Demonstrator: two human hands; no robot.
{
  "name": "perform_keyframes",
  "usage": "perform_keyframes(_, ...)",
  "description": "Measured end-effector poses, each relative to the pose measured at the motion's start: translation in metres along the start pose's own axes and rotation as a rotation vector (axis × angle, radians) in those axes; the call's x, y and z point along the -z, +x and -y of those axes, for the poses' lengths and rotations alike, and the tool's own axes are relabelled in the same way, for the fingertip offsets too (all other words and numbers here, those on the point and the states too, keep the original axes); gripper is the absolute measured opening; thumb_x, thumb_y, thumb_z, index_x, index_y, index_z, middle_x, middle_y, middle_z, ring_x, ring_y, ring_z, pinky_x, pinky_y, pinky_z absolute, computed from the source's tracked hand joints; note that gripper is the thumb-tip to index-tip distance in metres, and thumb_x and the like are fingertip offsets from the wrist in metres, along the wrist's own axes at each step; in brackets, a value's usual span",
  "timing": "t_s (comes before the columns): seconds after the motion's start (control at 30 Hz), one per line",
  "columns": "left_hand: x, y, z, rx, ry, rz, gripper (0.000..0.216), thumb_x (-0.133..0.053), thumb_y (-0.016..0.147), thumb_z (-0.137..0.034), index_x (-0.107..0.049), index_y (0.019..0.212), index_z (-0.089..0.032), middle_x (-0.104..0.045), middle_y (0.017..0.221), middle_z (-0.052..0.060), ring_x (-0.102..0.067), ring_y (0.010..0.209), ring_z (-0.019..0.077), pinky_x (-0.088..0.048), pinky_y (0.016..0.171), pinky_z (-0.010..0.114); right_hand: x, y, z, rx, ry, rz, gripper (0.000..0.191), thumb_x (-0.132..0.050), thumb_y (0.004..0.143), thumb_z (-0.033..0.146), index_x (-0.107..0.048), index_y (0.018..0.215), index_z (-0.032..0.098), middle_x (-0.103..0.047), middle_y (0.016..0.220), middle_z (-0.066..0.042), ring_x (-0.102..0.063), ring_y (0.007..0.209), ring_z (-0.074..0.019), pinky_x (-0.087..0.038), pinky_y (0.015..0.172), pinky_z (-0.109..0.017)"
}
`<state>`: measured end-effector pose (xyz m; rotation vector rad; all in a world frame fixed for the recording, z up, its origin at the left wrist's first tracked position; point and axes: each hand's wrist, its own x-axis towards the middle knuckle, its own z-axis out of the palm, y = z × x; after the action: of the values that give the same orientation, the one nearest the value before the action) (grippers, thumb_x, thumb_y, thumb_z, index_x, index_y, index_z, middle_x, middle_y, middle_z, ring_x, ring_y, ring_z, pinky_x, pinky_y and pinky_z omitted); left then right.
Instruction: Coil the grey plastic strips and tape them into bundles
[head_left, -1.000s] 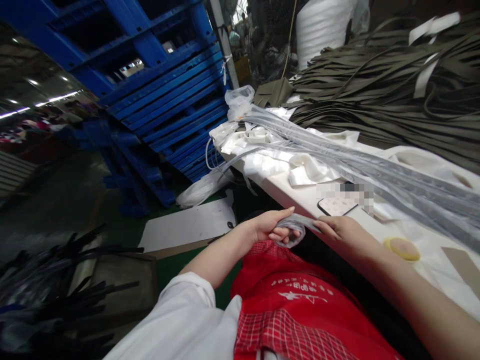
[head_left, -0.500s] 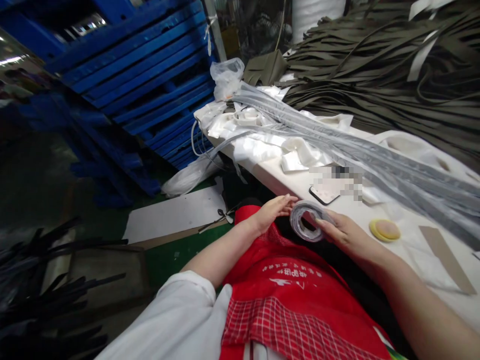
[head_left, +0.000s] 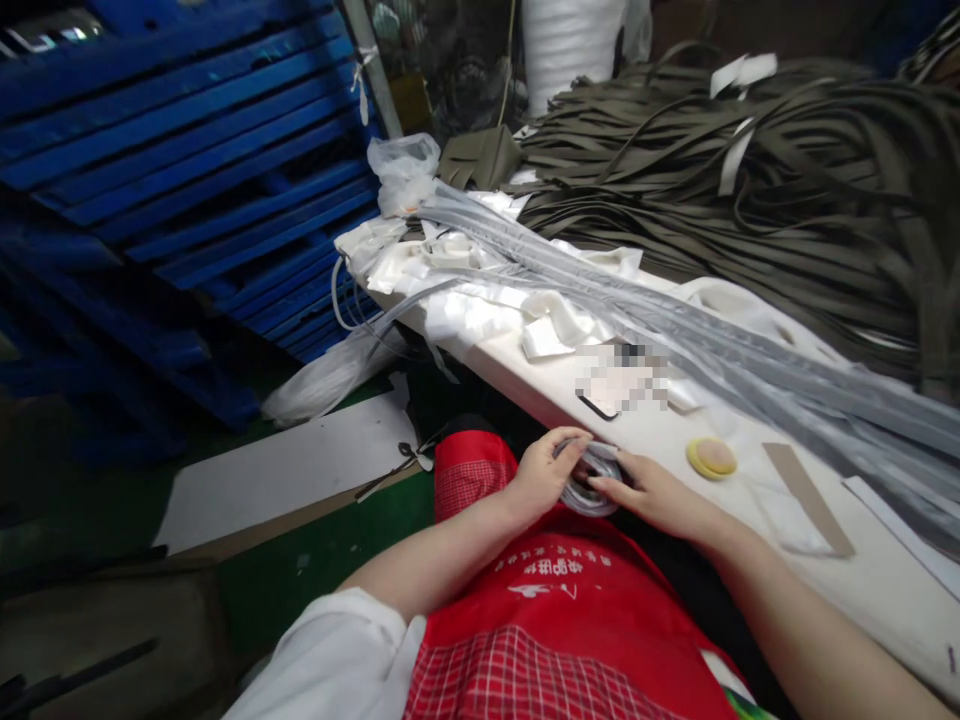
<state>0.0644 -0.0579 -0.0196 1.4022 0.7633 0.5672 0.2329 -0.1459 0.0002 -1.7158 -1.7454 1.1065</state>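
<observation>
Grey, glossy strip forms the coil (head_left: pixel 589 498) between your hands in the head view, over your red apron (head_left: pixel 622 610) near the table (head_left: pixel 652 435) edge. Your left hand (head_left: pixel 544 470) has its grip curled round one side; your right hand (head_left: pixel 651 490) pinches the other, probably so the turns don't spring apart. A shallow yellow dish (head_left: pixel 698 467) seems to hold something pale; the clear bag's (head_left: pixel 403 168) contents are unclear.

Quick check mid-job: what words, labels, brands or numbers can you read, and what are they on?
No text is clear enough to quote.
Red cloth apron: lines of white printed characters, too small and blurred to read reliably.
White tabletop: small dark mark by the picture's right edge, too small to tell whether it is writing.
</observation>
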Motion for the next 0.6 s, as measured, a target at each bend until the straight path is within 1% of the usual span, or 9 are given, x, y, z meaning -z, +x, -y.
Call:
perform_keyframes(0.07, 0.0, -0.004, -0.004, -0.007, 0.083, 0.112, 0.037, -0.048, 0.091, -0.047, -0.063, 0.098, -0.014, -0.066, 0.082, 0.003, -0.059, 0.068, 0.0127, -0.049, 0.066, 0.023, 0.003, -0.004, 0.0, 0.041, 0.069, 0.082, 0.034, -0.048, 0.093, 0.044, -0.064, 0.11, 0.019, -0.07, 0.104, -0.006, -0.065, 0.089, -0.0223, -0.049, 0.081, -0.033)
perform_keyframes(0.17, 0.0, -0.009, -0.015, -0.052, 0.279, 0.285, 0.036, -0.042, 0.093, -0.043, -0.066, 0.089, -0.016, -0.067, 0.084, 0.004, -0.059, 0.074, 0.015, -0.048, 0.07, 0.024, 0.005, -0.012, 0.001, 0.091, 0.122, 0.172, 0.033, -0.053, 0.091, 0.043, -0.065, 0.109, 0.019, -0.071, 0.102, -0.003, -0.064, 0.089, -0.0207, -0.048, 0.082, -0.03)
perform_keyframes(0.2, -0.002, -0.011, -0.017, -0.057, 0.318, 0.307, 0.034, -0.042, 0.093, -0.041, -0.066, 0.091, -0.017, -0.067, 0.088, 0.005, -0.059, 0.076, 0.0153, -0.048, 0.071, 0.024, 0.005, -0.015, 0.0, 0.087, 0.137, 0.174, 0.034, -0.055, 0.09, 0.044, -0.065, 0.109, 0.018, -0.071, 0.101, -0.003, -0.064, 0.087, -0.0206, -0.048, 0.081, -0.029)
perform_keyframes(0.27, -0.006, -0.014, -0.016, -0.001, 0.314, 0.323, 0.032, -0.044, 0.092, -0.04, -0.066, 0.098, -0.018, -0.067, 0.09, 0.005, -0.058, 0.067, 0.0136, -0.048, 0.064, 0.023, 0.002, -0.02, -0.004, 0.073, 0.212, 0.159, 0.036, -0.059, 0.087, 0.046, -0.066, 0.108, 0.017, -0.071, 0.1, -0.003, -0.063, 0.088, -0.0204, -0.049, 0.081, -0.029)
perform_keyframes(0.33, -0.011, -0.016, -0.011, 0.087, 0.261, 0.346, 0.033, -0.045, 0.092, -0.042, -0.064, 0.101, -0.017, -0.066, 0.084, 0.003, -0.054, 0.056, 0.0115, -0.046, 0.055, 0.022, -0.007, -0.026, -0.011, 0.058, 0.359, 0.152, 0.038, -0.062, 0.085, 0.046, -0.067, 0.108, 0.017, -0.07, 0.1, -0.002, -0.063, 0.09, -0.0203, -0.049, 0.082, -0.028)
perform_keyframes(0.4, -0.016, -0.018, -0.005, 0.131, 0.244, 0.396, 0.034, -0.045, 0.091, -0.044, -0.063, 0.096, -0.016, -0.063, 0.078, 0.002, -0.052, 0.052, 0.0109, -0.044, 0.051, 0.022, -0.018, -0.033, -0.016, 0.024, 0.486, 0.147, 0.039, -0.065, 0.083, 0.046, -0.067, 0.106, 0.016, -0.07, 0.099, -0.002, -0.063, 0.09, -0.02, -0.049, 0.081, -0.027)
perform_keyframes(0.47, -0.019, -0.019, -0.002, 0.132, 0.286, 0.456, 0.034, -0.044, 0.091, -0.043, -0.065, 0.095, -0.017, -0.064, 0.08, 0.002, -0.053, 0.054, 0.0115, -0.045, 0.054, 0.023, -0.027, -0.043, -0.017, -0.041, 0.491, 0.102, 0.04, -0.069, 0.078, 0.047, -0.068, 0.103, 0.016, -0.07, 0.093, -0.001, -0.063, 0.085, -0.0193, -0.049, 0.077, -0.026)
perform_keyframes(0.53, -0.022, -0.019, -0.003, 0.093, 0.355, 0.481, 0.033, -0.044, 0.092, -0.041, -0.067, 0.095, -0.018, -0.067, 0.088, 0.003, -0.06, 0.067, 0.0143, -0.049, 0.066, 0.024, -0.026, -0.058, -0.017, -0.109, 0.378, 0.005, 0.042, -0.073, 0.075, 0.048, -0.068, 0.102, 0.017, -0.069, 0.085, -0.001, -0.062, 0.076, -0.0181, -0.049, 0.07, -0.026)
perform_keyframes(0.6, -0.025, -0.017, -0.005, 0.058, 0.403, 0.479, 0.032, -0.045, 0.092, -0.039, -0.07, 0.095, -0.02, -0.069, 0.094, 0.004, -0.063, 0.084, 0.0174, -0.049, 0.079, 0.026, -0.014, -0.078, -0.02, -0.16, 0.235, -0.19, 0.036, -0.066, 0.081, 0.047, -0.067, 0.105, 0.02, -0.069, 0.086, -0.002, -0.061, 0.076, -0.0182, -0.049, 0.071, -0.028)
